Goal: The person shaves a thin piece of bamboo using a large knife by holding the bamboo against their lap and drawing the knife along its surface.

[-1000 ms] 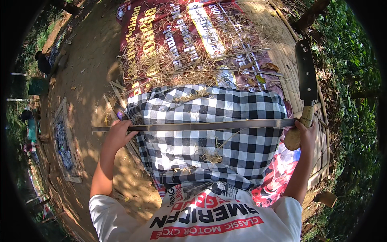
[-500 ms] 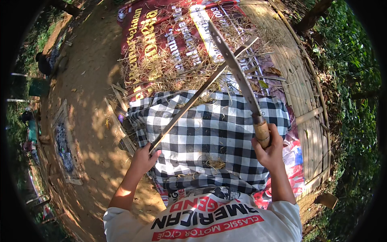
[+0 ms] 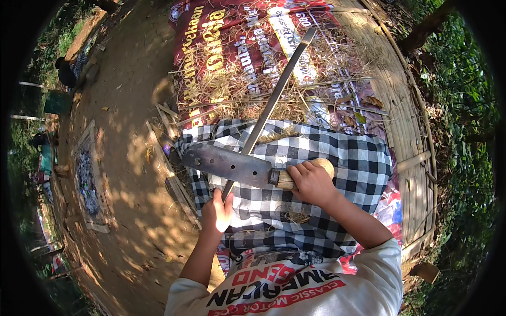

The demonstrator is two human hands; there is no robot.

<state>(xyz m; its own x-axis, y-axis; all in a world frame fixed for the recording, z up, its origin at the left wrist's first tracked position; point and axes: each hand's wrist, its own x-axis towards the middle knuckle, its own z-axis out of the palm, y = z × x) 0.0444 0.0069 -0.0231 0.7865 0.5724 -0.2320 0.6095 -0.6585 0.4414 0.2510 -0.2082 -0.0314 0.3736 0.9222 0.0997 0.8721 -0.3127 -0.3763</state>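
My left hand [image 3: 217, 211] is closed around the lower end of a long, thin bamboo strip [image 3: 275, 97], which slants away from me to the upper right. In my right hand [image 3: 312, 183] is the wooden handle of a machete [image 3: 219, 161]. Its broad dark blade, with several small holes, points left and lies across the strip just beyond my left hand, covering part of it. Whether the blade's edge touches the strip, I cannot tell. Beneath both hands, a black-and-white checked cloth [image 3: 345, 155] is spread over my lap and legs.
A dark red printed banner [image 3: 182, 50] strewn with curly shavings [image 3: 221, 87] lies ahead. Bamboo slats [image 3: 414, 195] run along the right, with green plants [image 3: 461, 174] beyond. On the left are bare dirt ground [image 3: 121, 152], a framed ash pit [image 3: 87, 176] and split bamboo pieces [image 3: 171, 176].
The machete has swung from pointing up and away to lying leftward across the strip. My right hand has moved left, and the strip now stands steeper, with my left hand shifted slightly right.
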